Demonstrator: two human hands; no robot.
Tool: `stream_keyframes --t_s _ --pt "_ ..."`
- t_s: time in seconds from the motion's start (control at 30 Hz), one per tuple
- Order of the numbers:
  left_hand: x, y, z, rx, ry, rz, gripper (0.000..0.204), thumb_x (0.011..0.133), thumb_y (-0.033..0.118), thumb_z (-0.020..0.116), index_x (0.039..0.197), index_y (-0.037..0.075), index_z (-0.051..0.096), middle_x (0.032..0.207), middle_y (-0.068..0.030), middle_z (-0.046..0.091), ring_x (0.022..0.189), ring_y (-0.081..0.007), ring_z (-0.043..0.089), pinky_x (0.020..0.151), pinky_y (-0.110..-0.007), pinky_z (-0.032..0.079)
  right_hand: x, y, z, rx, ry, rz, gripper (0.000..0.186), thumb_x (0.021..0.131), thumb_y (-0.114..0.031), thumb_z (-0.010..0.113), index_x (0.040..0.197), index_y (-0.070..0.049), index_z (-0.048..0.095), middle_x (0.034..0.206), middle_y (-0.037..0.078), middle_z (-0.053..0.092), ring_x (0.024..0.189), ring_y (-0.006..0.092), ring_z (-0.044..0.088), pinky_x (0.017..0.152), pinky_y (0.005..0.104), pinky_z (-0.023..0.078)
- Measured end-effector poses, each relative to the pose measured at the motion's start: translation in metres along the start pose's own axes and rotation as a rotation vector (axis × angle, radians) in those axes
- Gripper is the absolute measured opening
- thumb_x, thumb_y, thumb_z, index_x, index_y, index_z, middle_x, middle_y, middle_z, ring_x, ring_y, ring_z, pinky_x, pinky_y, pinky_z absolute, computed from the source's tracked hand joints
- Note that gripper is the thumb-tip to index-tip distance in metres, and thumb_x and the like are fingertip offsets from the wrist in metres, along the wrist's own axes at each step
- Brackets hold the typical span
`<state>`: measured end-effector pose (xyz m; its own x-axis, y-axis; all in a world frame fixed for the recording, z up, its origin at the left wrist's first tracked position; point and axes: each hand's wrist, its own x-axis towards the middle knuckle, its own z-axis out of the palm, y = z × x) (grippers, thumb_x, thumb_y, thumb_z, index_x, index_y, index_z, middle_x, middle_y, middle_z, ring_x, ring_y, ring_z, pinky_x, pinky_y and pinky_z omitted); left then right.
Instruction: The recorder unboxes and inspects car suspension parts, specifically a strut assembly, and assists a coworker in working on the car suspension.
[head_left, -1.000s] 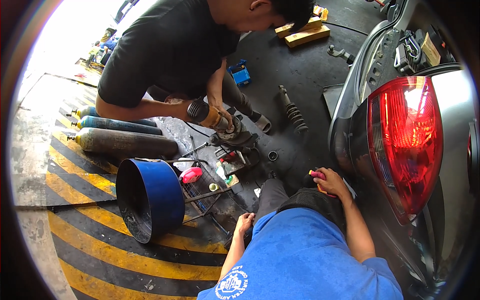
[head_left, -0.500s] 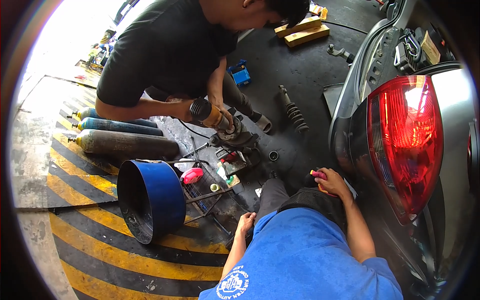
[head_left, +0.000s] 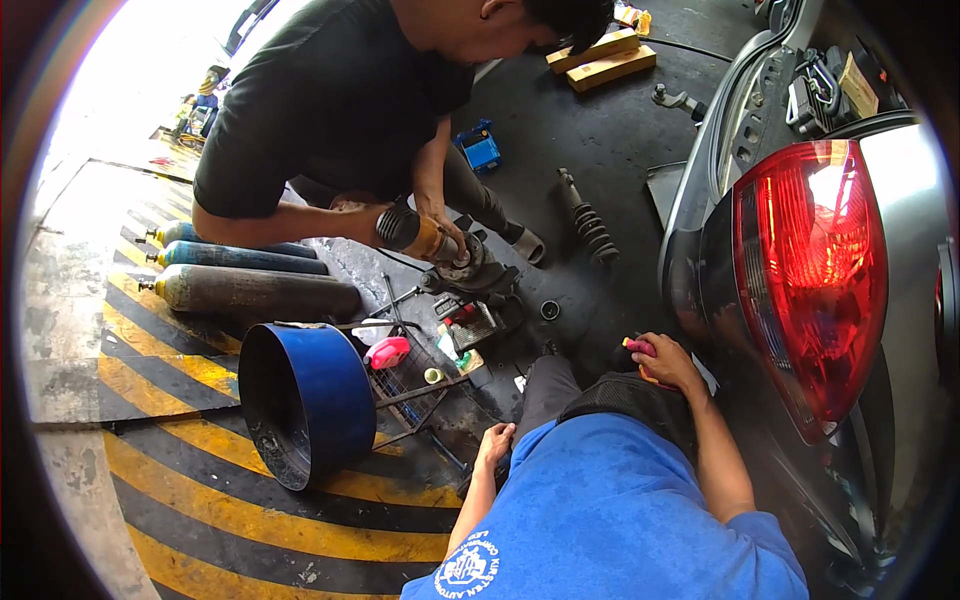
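Right hand (head_left: 668, 362): closed around a pink-and-yellow handle (head_left: 641, 346), beside the right thigh and near the car.
Handle: its yellow tip points away to the left; an orange part (head_left: 654, 379) shows below, and whether the 2 are a single tool is unclear.
Left hand (head_left: 496, 441): beside the left leg (head_left: 546, 392), curled; I cannot tell whether it grips anything.
Co-worker (head_left: 320, 115): leans in from the upper left in a dark shirt, both hands at a yellow-and-black power tool (head_left: 428, 240) over a dark metal assembly (head_left: 488, 275).
Wire rack (head_left: 428, 410): between the blue drum (head_left: 335, 405) and the left leg; a pink bottle (head_left: 387, 351) is at its far end.
Cylinders (head_left: 255, 288): 3, lying side by side on the floor beyond the drum.
Floor ahead: 1 strut with a coil spring (head_left: 592, 228), 1 small dark ring (head_left: 549, 310), 2 long cardboard boxes (head_left: 612, 68).
Car: red tail light (head_left: 815, 285) close by on the right.
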<state>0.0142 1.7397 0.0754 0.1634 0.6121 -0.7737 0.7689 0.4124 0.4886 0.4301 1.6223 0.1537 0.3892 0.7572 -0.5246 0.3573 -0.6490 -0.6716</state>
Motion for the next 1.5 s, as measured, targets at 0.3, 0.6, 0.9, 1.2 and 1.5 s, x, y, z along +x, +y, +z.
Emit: stream_keyframes --t_s 0.3,0.6,0.9,1.2,1.5 --pt "-0.003 0.001 -0.003 0.016 -0.004 0.016 0.040 0.093 0.034 0.061 0.107 -0.003 0.068 0.088 -0.0094 0.069 0.079 -0.0167 0.061 0.074 -0.031 0.047 0.001 -0.004 0.001 0.003 -0.008 -0.015 0.040 0.083 -0.035 0.069 0.117 -0.013 0.064 0.111 0.016 0.063 0.107 0.0339 0.059 0.092 0.0400 0.046" --pt "-0.002 0.002 -0.003 0.038 -0.002 0.042 0.040 0.093 0.035 0.061 0.106 -0.003 0.068 0.090 -0.0101 0.069 0.082 -0.0168 0.061 0.076 -0.031 0.047 0.004 -0.005 0.001 -0.015 -0.018 -0.018 0.039 0.083 -0.033 0.069 0.116 -0.012 0.064 0.111 0.015 0.063 0.107 0.0331 0.059 0.093 0.0402 0.045" --pt "0.000 -0.001 -0.003 0.078 -0.011 0.022 0.043 0.093 0.035 0.060 0.111 -0.004 0.066 0.098 -0.0143 0.070 0.089 -0.0211 0.063 0.080 -0.033 0.048 0.006 0.001 0.004 -0.004 -0.023 -0.027 0.039 0.083 -0.033 0.070 0.115 -0.012 0.064 0.110 0.015 0.064 0.107 0.0327 0.059 0.093 0.0403 0.045" --pt "0.003 0.002 0.001 0.102 0.000 0.046 0.043 0.093 0.035 0.061 0.113 -0.003 0.066 0.100 -0.0160 0.070 0.091 -0.0216 0.064 0.081 -0.033 0.049 0.004 0.005 0.004 -0.015 -0.012 -0.027 0.041 0.083 -0.034 0.069 0.116 -0.012 0.064 0.112 0.016 0.063 0.108 0.0338 0.058 0.094 0.0409 0.045" --pt "0.005 0.000 0.003 0.087 -0.006 0.040 0.042 0.092 0.034 0.061 0.112 -0.003 0.066 0.098 -0.0151 0.070 0.088 -0.0213 0.064 0.080 -0.033 0.049 0.004 0.006 0.005 -0.029 -0.025 -0.033 0.042 0.082 -0.034 0.069 0.117 -0.011 0.063 0.115 0.017 0.063 0.110 0.0344 0.058 0.095 0.0415 0.045"
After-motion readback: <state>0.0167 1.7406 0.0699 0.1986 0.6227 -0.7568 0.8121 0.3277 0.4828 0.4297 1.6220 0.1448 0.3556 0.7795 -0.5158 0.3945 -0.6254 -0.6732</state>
